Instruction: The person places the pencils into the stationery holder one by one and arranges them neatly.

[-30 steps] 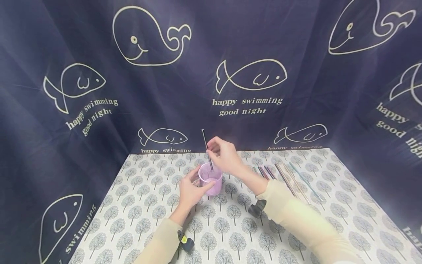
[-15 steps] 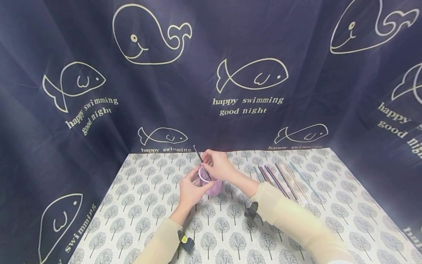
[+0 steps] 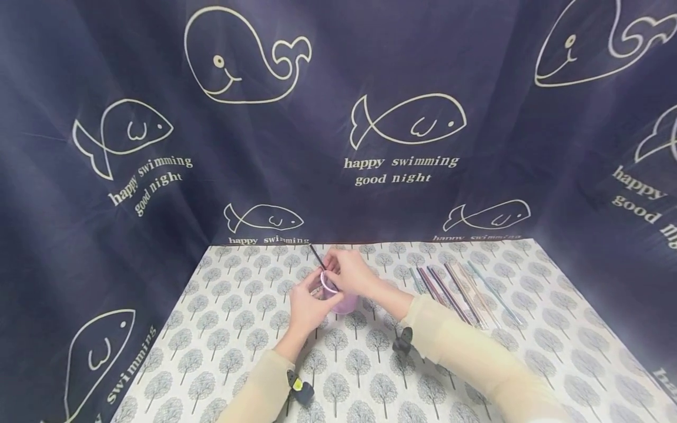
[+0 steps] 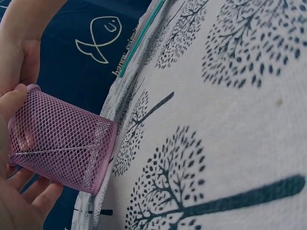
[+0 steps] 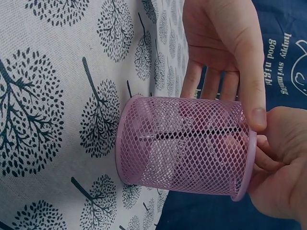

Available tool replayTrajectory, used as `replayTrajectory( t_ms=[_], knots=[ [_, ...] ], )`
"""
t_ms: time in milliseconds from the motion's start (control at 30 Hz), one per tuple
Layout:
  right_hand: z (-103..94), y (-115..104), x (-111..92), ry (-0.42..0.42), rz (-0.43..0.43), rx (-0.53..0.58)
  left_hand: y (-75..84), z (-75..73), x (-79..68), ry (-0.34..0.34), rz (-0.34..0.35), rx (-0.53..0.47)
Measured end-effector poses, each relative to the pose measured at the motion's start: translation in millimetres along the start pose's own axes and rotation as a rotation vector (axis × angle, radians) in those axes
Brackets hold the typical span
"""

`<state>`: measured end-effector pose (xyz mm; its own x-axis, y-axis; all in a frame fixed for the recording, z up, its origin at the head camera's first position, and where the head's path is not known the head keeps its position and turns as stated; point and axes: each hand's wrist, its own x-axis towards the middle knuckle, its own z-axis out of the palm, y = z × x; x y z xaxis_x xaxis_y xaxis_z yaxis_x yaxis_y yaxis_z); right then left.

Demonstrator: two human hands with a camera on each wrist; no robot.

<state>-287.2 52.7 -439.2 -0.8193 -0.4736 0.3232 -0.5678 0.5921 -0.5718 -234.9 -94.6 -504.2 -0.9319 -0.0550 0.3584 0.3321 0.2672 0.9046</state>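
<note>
A pink wire-mesh pen cup [image 3: 346, 303] stands upright on the patterned cloth. My left hand [image 3: 307, 305] grips it from the left, its thumb [image 5: 256, 112] at the rim. My right hand [image 3: 351, 273] pinches a thin dark stick [image 3: 317, 257] over the mouth of the cup. The stick leans away to the upper left in the head view. Its lower length [image 5: 201, 134] shows through the mesh in the right wrist view, inside the cup. The right fingers reach to the rim; their tips are partly hidden by the cup.
Several thin sticks [image 3: 449, 294] in dark, brown and pale colours lie side by side on the cloth [image 3: 381, 352] to the right. A teal one [image 3: 492, 291] lies at their right end. A dark blue curtain [image 3: 317, 147] with fish drawings hangs behind the table.
My right hand has come down toward the cup, lowering the dark stick into it; the stick's top now sits lower and tilts more to the left. My left hand keeps its grip.
</note>
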Motion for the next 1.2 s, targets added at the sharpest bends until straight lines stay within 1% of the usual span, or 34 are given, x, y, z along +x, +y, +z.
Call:
replayTrajectory(
  t_ms=[100, 300, 433, 533, 633, 800, 933, 1067, 1200],
  knots=[
    [0.6, 2.7, -1.6, 0.014, 0.003, -0.004, -0.5, 2.0, -0.9, -0.006, -0.006, 0.002],
    [-2.8, 1.5, -1.3, -0.032, 0.057, 0.006, 0.0, 2.9, -1.5, 0.008, -0.014, -0.005],
    [-8.9, 3.9, -0.9, -0.02, 0.047, -0.003, 0.5, 2.8, -0.6, 0.013, -0.033, 0.0],
    [-25.6, 6.1, -0.8, 0.008, 0.057, -0.017, 2.0, 2.8, 0.2, 0.017, -0.065, 0.011],
    [-52.6, 11.9, -3.0, 0.032, 0.09, -0.046, 3.6, 3.3, 1.2, 0.022, -0.091, 0.027],
    [-97.2, 40.0, -15.8, 0.082, 0.104, -0.14, 5.8, 4.8, 0.4, 0.037, -0.102, 0.031],
    [-124.0, 66.1, -38.0, 0.115, 0.131, -0.223, 5.2, 8.0, -2.9, 0.042, -0.11, 0.015],
    [-139.8, 85.6, -61.0, 0.102, 0.136, -0.282, 2.1, 10.7, -3.2, 0.028, -0.107, -0.001],
    [-139.6, 96.8, -79.7, 0.064, 0.129, -0.29, 1.5, 8.6, -3.9, 0.034, -0.103, -0.002]
  ],
)
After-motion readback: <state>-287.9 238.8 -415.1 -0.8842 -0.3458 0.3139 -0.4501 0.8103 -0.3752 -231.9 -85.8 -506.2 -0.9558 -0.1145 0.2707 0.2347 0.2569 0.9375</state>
